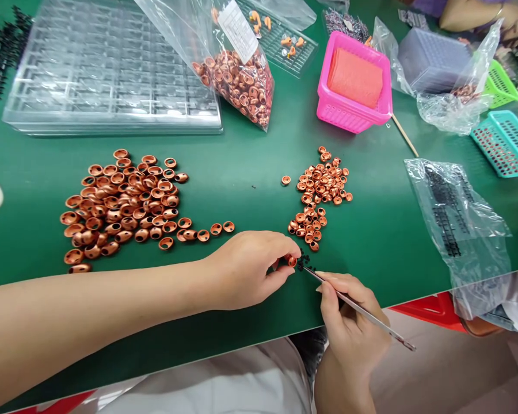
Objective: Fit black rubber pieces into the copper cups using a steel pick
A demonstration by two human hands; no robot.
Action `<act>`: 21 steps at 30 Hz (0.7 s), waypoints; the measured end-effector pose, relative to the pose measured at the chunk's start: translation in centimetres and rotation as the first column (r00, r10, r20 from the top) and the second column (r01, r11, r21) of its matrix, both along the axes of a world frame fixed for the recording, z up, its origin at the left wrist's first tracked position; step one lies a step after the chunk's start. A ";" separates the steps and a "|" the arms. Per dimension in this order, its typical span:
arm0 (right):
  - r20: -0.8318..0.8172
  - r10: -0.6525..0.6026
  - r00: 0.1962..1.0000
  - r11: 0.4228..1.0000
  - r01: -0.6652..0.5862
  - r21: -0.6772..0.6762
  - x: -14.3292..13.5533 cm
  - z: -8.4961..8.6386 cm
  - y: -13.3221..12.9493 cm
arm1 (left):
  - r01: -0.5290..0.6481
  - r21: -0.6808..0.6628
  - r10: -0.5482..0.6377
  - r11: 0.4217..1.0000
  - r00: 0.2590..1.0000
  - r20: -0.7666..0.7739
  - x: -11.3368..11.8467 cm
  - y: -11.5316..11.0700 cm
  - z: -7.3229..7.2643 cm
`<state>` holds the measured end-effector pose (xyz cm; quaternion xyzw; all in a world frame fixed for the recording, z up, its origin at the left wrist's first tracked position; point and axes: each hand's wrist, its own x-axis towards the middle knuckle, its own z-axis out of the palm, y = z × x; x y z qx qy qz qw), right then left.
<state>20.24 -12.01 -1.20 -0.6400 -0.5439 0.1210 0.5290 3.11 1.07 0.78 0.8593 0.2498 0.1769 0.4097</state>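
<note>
My left hand [250, 267] pinches one small copper-coloured shell [292, 261] between thumb and fingertips, its hollow side toward the right. In my right hand [354, 316] is a slim metal pick-like tool [362, 311], held like a pen, its tip pointing at a little heap of tiny black parts [304, 261] right beside the shell. Whether the tip carries a part is too small to tell. Beyond my hands lies a pile of similar small copper shells [322, 184]. A bigger pile of copper shells [125, 201] spreads over the table behind my left forearm.
Stacked clear plastic trays [112, 75] stand at the back left beside a bag of copper shells [246, 86]. A pink basket [354, 118] holds an orange-red block. On the right lie a plastic bag with black strips [449, 213] and a teal basket [505, 144]. Another person's arm [466, 14] shows top right.
</note>
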 end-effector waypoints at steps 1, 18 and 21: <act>0.001 -0.003 1.000 1.000 0.003 -0.001 -0.1 0.0 0.0 | 0.001 -0.001 -0.001 1.000 1.000 0.002 0.0 0.0 0.0; 0.024 0.002 1.000 0.997 -0.004 0.076 -0.5 -0.1 0.0 | 0.004 0.029 -0.004 1.000 1.000 0.013 -0.1 -0.1 -0.2; -0.003 -0.014 1.000 0.981 0.014 0.195 -0.4 -0.3 -0.1 | 0.014 0.084 -0.020 0.996 0.998 0.068 -0.1 -0.2 -0.3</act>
